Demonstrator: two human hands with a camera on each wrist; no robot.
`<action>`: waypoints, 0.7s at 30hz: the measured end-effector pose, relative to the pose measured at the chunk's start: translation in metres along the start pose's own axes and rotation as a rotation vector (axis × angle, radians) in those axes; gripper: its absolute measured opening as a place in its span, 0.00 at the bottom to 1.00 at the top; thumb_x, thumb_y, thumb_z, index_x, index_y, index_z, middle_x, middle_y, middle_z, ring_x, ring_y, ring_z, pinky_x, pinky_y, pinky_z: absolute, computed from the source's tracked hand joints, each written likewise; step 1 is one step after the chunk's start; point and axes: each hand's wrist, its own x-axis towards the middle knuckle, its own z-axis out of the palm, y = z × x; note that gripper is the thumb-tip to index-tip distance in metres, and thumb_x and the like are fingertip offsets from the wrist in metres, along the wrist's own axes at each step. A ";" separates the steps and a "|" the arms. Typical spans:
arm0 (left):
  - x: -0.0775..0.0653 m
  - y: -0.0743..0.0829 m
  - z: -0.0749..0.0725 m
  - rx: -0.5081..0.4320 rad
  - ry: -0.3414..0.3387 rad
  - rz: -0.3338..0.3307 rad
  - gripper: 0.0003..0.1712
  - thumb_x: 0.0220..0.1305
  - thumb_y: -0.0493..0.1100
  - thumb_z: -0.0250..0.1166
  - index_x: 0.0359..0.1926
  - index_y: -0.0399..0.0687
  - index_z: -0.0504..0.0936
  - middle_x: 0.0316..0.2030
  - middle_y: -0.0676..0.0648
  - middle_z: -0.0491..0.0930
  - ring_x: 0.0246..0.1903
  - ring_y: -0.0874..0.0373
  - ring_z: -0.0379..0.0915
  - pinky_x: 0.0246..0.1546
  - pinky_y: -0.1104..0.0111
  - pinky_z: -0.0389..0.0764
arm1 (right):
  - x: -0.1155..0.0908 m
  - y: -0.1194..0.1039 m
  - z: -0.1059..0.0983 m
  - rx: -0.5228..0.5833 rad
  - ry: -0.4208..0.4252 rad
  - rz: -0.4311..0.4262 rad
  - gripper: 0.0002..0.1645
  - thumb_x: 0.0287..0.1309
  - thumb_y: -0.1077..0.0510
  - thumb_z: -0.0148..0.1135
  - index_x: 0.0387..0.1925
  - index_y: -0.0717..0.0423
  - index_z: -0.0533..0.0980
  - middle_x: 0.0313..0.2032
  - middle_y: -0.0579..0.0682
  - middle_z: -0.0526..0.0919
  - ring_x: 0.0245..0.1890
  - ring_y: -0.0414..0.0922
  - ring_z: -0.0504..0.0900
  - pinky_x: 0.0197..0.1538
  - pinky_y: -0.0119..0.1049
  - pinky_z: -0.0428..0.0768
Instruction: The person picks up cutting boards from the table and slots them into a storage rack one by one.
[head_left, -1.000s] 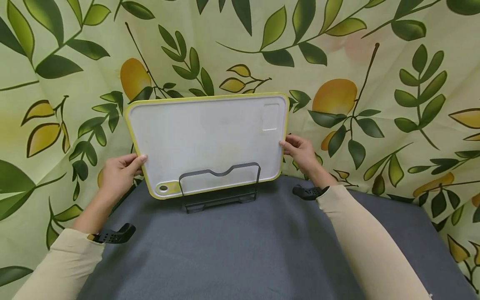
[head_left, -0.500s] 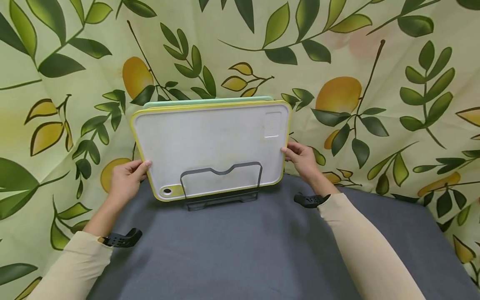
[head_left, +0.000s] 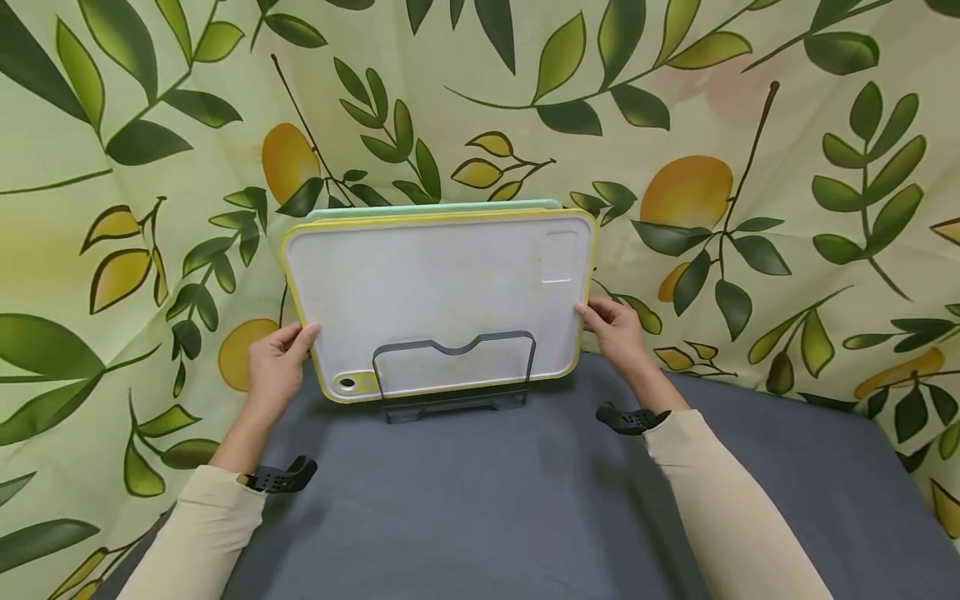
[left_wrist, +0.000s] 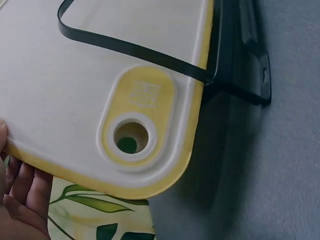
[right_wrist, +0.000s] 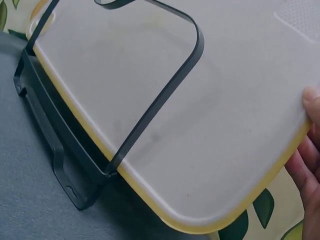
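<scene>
A white cutting board (head_left: 442, 292) with a yellow rim stands on its long side in a black metal rack (head_left: 457, 400), its lower edge behind the rack's front wire. My left hand (head_left: 277, 371) pinches the board's left edge, thumb on the front face and fingers behind. On the opposite edge my right hand (head_left: 618, 333) grips it the same way. The left wrist view shows the yellow handle patch with its round hole (left_wrist: 131, 137) at the lower corner. In the right wrist view the rack's wire (right_wrist: 160, 100) crosses the board's face.
Behind the board, the top edge of a mint-green board (head_left: 442, 208) shows; the rest of it is hidden. A grey cloth-covered table (head_left: 465, 500) lies under the rack. Close behind hangs a leaf-and-fruit patterned curtain (head_left: 420, 75).
Both hands have lowered the yellow-rimmed board a little into the rack, and the mint-green edge has come into view behind it. The head view has shifted slightly.
</scene>
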 end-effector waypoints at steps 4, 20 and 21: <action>-0.001 0.000 0.005 -0.022 -0.005 -0.014 0.20 0.69 0.44 0.67 0.52 0.32 0.85 0.16 0.75 0.74 0.23 0.76 0.69 0.26 0.84 0.71 | -0.009 0.004 -0.003 0.000 0.051 -0.002 0.26 0.70 0.50 0.62 0.57 0.68 0.79 0.35 0.27 0.81 0.39 0.27 0.81 0.45 0.26 0.83; -0.008 0.007 0.035 -0.159 -0.015 0.012 0.21 0.70 0.42 0.66 0.55 0.29 0.83 0.23 0.79 0.77 0.25 0.79 0.71 0.29 0.85 0.74 | -0.049 0.004 -0.025 0.048 0.214 0.111 0.22 0.67 0.48 0.65 0.53 0.61 0.81 0.32 0.28 0.82 0.36 0.30 0.80 0.45 0.23 0.81; -0.009 0.007 0.036 -0.164 -0.018 0.013 0.21 0.70 0.42 0.66 0.55 0.28 0.83 0.23 0.79 0.77 0.25 0.79 0.72 0.29 0.85 0.74 | -0.052 0.004 -0.026 0.060 0.226 0.110 0.20 0.67 0.49 0.66 0.51 0.59 0.82 0.31 0.29 0.82 0.36 0.31 0.79 0.44 0.23 0.81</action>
